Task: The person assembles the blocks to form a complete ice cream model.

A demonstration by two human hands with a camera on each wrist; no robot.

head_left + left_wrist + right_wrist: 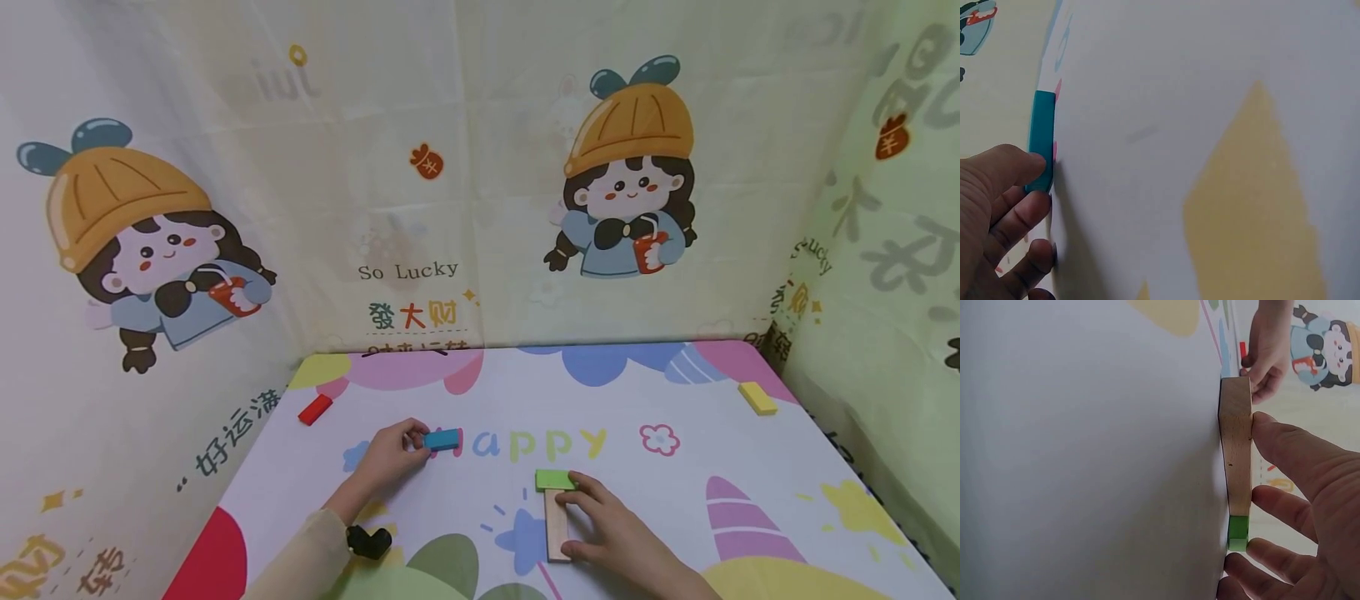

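Note:
My left hand (386,458) pinches a small blue block (442,440) by its left end, over the printed word on the mat. In the left wrist view the thumb and a finger hold the lower end of this blue block (1041,134). My right hand (615,533) rests on a plain wooden block (556,525) and a green block (553,479). The green block lies crosswise against the far end of the wooden one. In the right wrist view the thumb touches the wooden block (1237,447), and spread fingers reach along to the green block (1238,532).
On the table mat (637,517) a red block (315,409) lies at the far left, and a yellow block (757,398) at the far right. Printed cloth walls (517,308) stand behind and at both sides. A black device (369,542) is on the left wrist.

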